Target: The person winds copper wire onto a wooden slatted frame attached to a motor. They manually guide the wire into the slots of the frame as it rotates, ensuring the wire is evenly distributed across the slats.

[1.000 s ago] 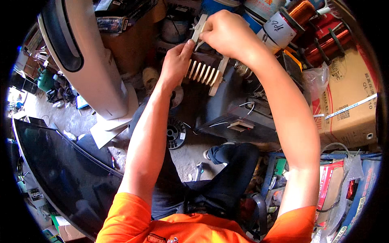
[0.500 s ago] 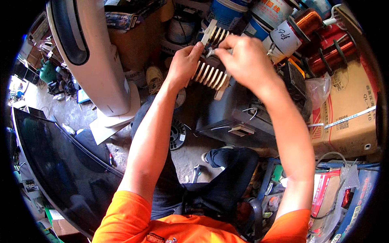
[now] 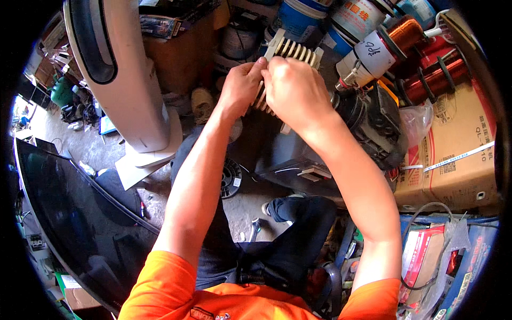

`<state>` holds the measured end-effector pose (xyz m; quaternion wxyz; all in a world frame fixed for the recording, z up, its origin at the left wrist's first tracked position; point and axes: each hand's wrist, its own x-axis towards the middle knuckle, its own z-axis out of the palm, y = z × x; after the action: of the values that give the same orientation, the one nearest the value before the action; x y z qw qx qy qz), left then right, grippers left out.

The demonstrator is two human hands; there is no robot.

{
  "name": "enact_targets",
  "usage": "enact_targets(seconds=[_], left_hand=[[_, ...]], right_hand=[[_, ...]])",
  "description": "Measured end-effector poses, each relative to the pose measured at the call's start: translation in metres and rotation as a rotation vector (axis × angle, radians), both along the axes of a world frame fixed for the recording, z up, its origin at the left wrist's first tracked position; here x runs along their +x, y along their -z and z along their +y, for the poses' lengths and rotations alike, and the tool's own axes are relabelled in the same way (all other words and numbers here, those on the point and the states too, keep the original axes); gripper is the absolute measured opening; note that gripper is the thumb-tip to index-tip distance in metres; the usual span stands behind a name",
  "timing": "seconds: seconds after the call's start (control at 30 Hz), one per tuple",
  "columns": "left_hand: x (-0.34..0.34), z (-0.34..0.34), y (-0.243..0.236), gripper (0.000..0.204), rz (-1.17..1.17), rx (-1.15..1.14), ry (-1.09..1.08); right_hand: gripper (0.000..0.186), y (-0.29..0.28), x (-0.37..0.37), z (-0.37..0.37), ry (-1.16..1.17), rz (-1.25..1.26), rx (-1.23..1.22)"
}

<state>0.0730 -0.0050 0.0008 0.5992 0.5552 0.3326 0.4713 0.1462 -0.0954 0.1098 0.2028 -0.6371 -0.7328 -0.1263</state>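
Cream slatted frame (image 3: pixel 276 45) sits in the person's hands, the left hand (image 3: pixel 240 88) clamped on its left edge, thumb uppermost. Right hand (image 3: pixel 298 96) bunches over its middle, close against the left; from where I stand I can't tell what those fingertips grip. Below the right wrist stands a dark casing (image 3: pixel 288 157). Beyond both hands, there's a blue bucket (image 3: pixel 300 20).

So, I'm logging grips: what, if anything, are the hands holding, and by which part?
The left hand holds a pale slatted frame by its left edge. The right hand is over the frame; whether it grips anything is hidden.
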Motion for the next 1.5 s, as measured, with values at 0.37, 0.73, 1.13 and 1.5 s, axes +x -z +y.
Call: enact_targets(seconds=[0.37, 0.73, 1.13, 1.5], left_hand=[[-0.009, -0.013, -0.014, 0.045, 0.013, -0.047, 0.033], [-0.012, -0.009, -0.019, 0.044, -0.039, -0.198, 0.116], [-0.012, -0.007, -0.025, 0.048, 0.072, -0.152, 0.079], [-0.019, -0.003, -0.025, 0.046, 0.151, -0.078, 0.012]], right_hand=[[0.019, -0.012, -0.001, 0.008, -0.028, 0.076, -0.162], [0.009, -0.016, 0.008, -0.091, 0.06, 0.376, 0.295], [0.027, 0.103, 0.336, -0.293, 0.795, 0.609, 0.509], [0.018, 0.093, 0.154, -0.245, 0.692, 0.694, 0.553]])
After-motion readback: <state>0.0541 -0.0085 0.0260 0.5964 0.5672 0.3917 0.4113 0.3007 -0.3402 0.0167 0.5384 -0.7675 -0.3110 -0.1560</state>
